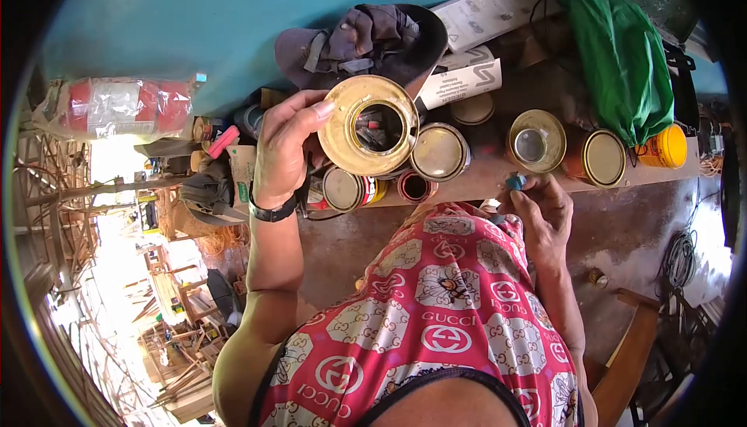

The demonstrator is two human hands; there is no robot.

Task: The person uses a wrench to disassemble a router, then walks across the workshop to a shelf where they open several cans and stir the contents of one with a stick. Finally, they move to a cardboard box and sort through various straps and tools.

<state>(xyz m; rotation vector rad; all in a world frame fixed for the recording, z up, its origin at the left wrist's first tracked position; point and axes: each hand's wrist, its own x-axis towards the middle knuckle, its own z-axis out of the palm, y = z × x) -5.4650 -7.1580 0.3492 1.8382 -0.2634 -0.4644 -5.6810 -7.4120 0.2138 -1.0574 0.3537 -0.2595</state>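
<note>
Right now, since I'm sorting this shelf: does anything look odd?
The lidless paint tin in the left hand is tipped sideways, mouth toward the camera, while the other tins stand upright. A dark cap lies behind it.

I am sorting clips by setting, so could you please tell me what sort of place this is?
Probably a workshop, perhaps for woodwork or painting: lidded tins stand in a row on a shelf, wooden frames are stacked to one side, and the left hand holds an opened tin.
</note>
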